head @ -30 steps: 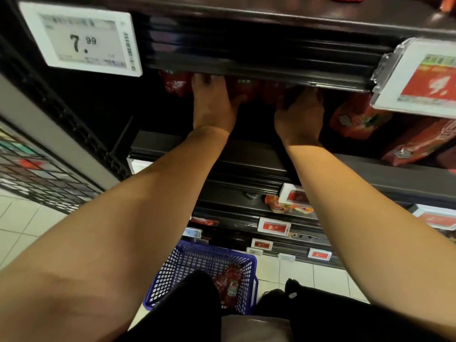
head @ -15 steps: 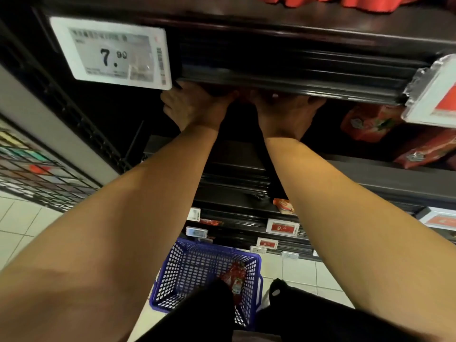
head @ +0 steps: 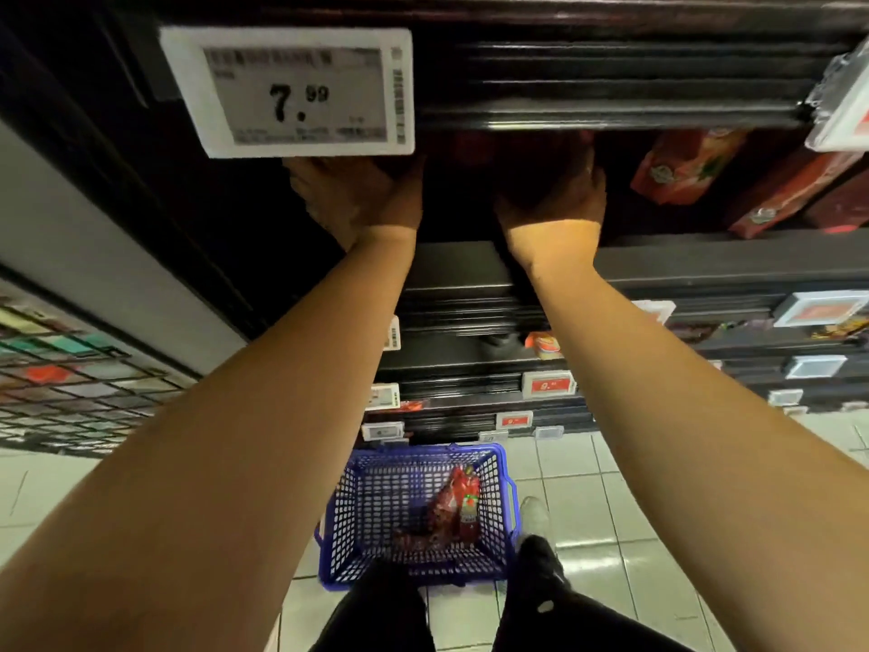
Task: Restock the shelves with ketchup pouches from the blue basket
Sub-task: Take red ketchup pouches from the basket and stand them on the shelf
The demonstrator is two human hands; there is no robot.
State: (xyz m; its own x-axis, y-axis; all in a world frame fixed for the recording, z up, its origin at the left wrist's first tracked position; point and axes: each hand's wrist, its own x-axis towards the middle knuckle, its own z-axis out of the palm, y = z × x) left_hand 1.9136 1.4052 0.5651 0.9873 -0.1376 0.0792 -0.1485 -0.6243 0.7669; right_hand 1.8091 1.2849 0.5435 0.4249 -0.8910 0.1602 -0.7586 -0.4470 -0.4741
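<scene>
Both of my arms reach up into a dark shelf bay under the upper shelf's edge. My left hand is in shadow, its fingers hidden behind the 7.99 price tag. My right hand is further right, with its fingers lost in the dark. Dim red pouches show between and above the hands; whether either hand holds one is unclear. More red ketchup pouches lean on the same shelf to the right. The blue basket stands on the floor below, with a few red pouches inside.
The black shelf board runs under my wrists, with lower shelves and red price tags beneath it. A wire grid rack stands at the left. My dark trouser legs and one shoe are beside the basket on the tiled floor.
My hands stayed inside the shelf bay: they drew together, then spread apart again. The view shifted, so the 7.99 tag now covers my left fingers and the basket shows more fully.
</scene>
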